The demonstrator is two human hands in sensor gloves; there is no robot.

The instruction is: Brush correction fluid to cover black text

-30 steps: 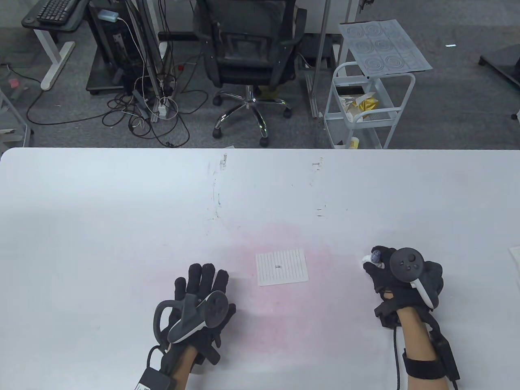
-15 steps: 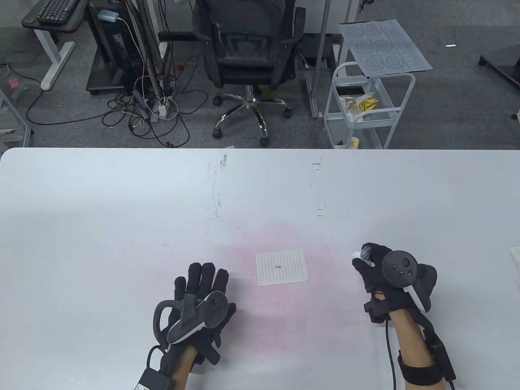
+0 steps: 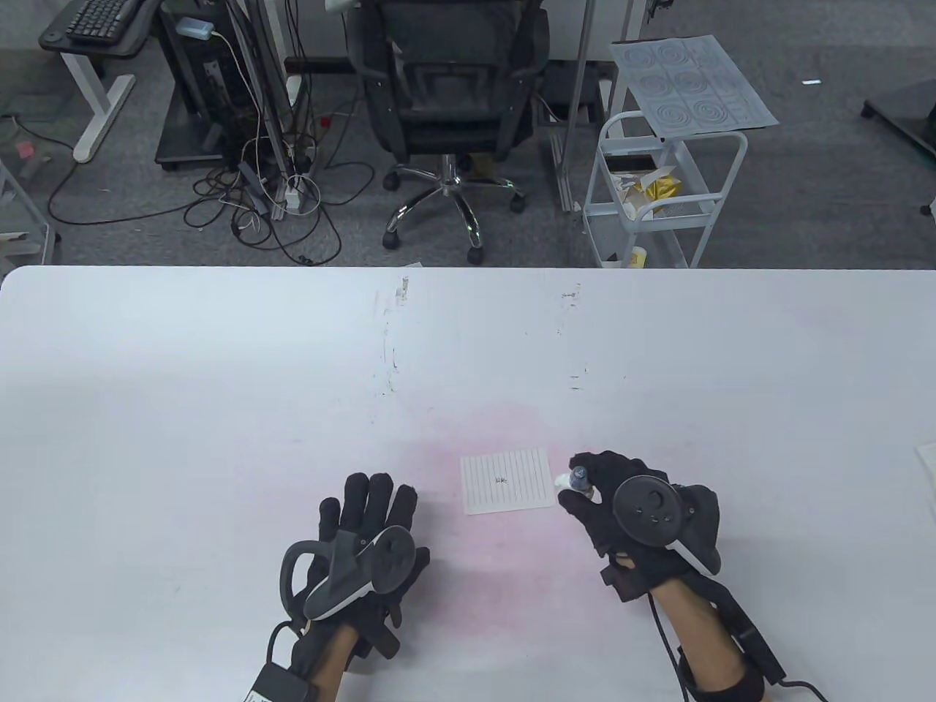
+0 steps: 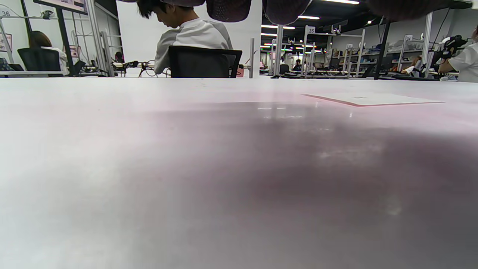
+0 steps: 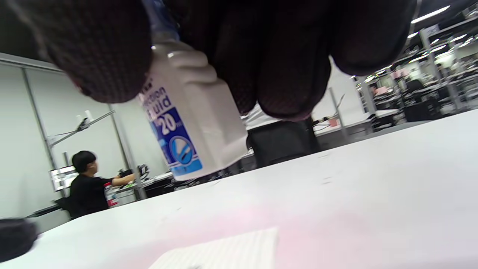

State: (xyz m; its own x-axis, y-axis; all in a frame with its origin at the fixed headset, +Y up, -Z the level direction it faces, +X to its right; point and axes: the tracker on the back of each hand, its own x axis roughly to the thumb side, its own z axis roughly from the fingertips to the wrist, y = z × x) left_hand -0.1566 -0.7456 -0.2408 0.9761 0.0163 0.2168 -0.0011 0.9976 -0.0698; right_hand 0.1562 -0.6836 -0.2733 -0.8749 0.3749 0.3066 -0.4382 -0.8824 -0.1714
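Bottle (image 5: 190, 123), seemingly capped, in right hand (image 3: 621, 504).

Open-plan lab or data-collection office. Rows of numbered workstation frames (image 4: 310, 41) under strip lights, seated workers (image 4: 188, 37). Swivel chair (image 3: 446, 88), cable tangle (image 3: 278, 197), wire trolley (image 3: 658, 190) behind the white bench (image 3: 219, 380).

left hand (image 3: 365, 545): flat, palm down, fingers (image 3: 369, 497) stretched forward and slightly spread, tracker on its back | right hand (image 3: 629, 512): raised, fingers (image 5: 276, 56) curled round a small white bottle (image 5: 190, 123), thumb on its near side, forearm angled in from the bottom edge
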